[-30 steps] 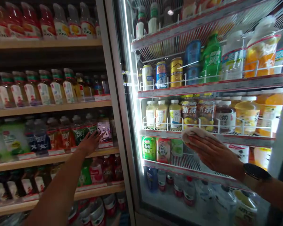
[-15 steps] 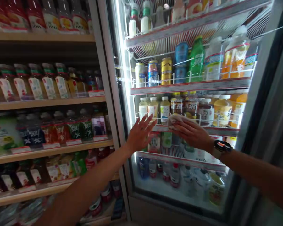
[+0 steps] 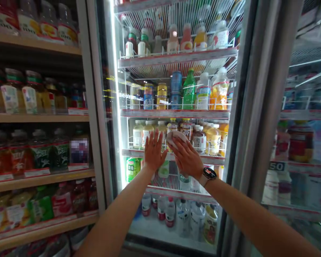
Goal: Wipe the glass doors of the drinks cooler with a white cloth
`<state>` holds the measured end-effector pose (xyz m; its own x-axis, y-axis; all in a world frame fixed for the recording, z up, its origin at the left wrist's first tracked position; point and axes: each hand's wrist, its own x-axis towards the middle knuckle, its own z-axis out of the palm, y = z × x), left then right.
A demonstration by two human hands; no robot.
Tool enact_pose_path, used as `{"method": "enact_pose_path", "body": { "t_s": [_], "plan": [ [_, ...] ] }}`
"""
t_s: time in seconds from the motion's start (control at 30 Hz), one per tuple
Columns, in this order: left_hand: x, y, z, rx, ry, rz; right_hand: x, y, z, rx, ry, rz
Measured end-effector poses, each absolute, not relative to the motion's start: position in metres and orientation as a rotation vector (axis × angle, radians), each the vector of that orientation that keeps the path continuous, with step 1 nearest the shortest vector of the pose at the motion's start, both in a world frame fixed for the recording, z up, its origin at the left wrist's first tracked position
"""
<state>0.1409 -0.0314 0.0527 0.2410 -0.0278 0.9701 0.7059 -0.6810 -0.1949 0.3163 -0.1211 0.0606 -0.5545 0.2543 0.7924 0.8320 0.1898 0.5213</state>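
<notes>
My right hand [image 3: 187, 159], with a dark watch [image 3: 209, 173] on its wrist, presses a pale cloth [image 3: 174, 135] flat against the glass door [image 3: 147, 230] of a lit drinks fridge. The cloth shows above and around the fingertips, in front of the shelf of tea and juice bottles. Just to its left, my left hand [image 3: 153, 151] is open, palm forward, fingers spread, and holds nothing. It appears to rest on the glass, though the contact itself is hidden. Cans and bottles stand on wire shelves behind the door.
Wooden shelves [image 3: 40, 118] with rows of bottled drinks stand at the left. A grey vertical door frame [image 3: 262, 117] borders the fridge on the right, with another glass-fronted cooler [image 3: 296, 142] beyond it. Lights reflect in the glass.
My left hand has come from the wooden shelves on the left across to the fridge door, beside the right. The right hand still has the cloth against the glass. The view has swung right.
</notes>
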Motion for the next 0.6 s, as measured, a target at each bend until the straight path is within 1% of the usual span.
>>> {"method": "enact_pose_path", "body": {
  "t_s": [0.23,0.33,0.4,0.53,0.6],
  "plan": [
    [0.138,-0.03,0.052,-1.902,-0.621,-1.477,0.314,-0.129,-0.014,-0.994,-2.045,-1.316],
    [0.139,-0.029,0.052,-1.901,-0.612,-1.472,0.319,-0.132,-0.024,-0.983,-2.092,-1.338],
    [0.139,-0.029,0.052,-1.892,-0.611,-1.473,0.321,-0.131,-0.005,-1.007,-2.045,-1.36],
    [0.14,-0.033,0.052,-1.902,-0.619,-1.476,0.318,-0.125,0.068,-1.089,-1.857,-1.353],
    [0.14,-0.034,0.051,-1.915,-0.624,-1.475,0.314,-0.122,0.095,-1.098,-1.791,-1.325]
  ]
}}
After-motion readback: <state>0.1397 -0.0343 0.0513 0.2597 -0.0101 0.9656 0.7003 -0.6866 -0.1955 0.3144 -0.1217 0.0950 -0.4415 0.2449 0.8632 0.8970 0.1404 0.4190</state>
